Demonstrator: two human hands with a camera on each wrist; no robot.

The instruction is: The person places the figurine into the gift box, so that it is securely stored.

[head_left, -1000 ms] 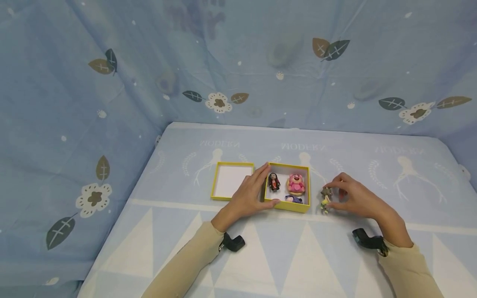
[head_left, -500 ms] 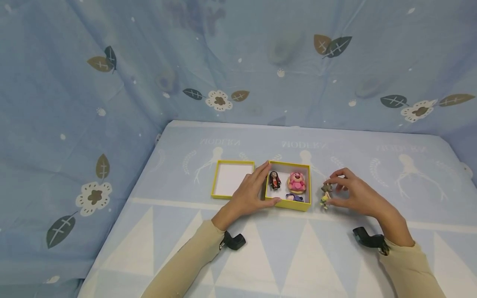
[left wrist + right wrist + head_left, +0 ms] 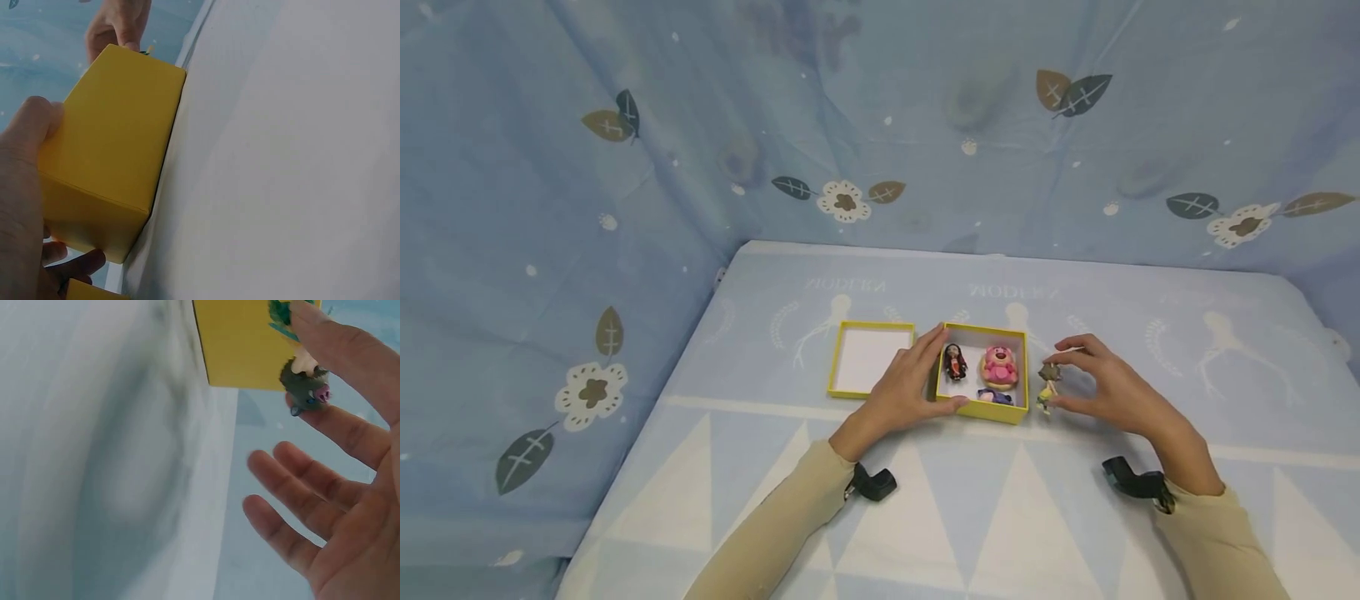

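Observation:
In the head view my left hand (image 3: 897, 398) grips the left end of a yellow box (image 3: 988, 411), its thumb along the front wall. The left wrist view has that thumb on one yellow wall and the fingers around the corner. Inside the box lie a dark-haired doll (image 3: 956, 363), a pink bear figurine (image 3: 999, 367) and a purple figurine (image 3: 995, 397), partly hidden by the front wall. My right hand (image 3: 1112, 393) pinches a small figurine (image 3: 306, 384) with a grey boar's head between thumb and index finger, just right of the box. Its other fingers are spread.
Left of the box lies a yellow-rimmed lid (image 3: 871, 395) with its white inside facing up. A pale blue patterned cloth (image 3: 925, 517) covers the table. Blue curtains (image 3: 700, 208) hang behind it and at the left.
My right hand has tilted the boar-headed figurine more upright and brought it slightly left, nearer the box. My left hand keeps its hold on the box.

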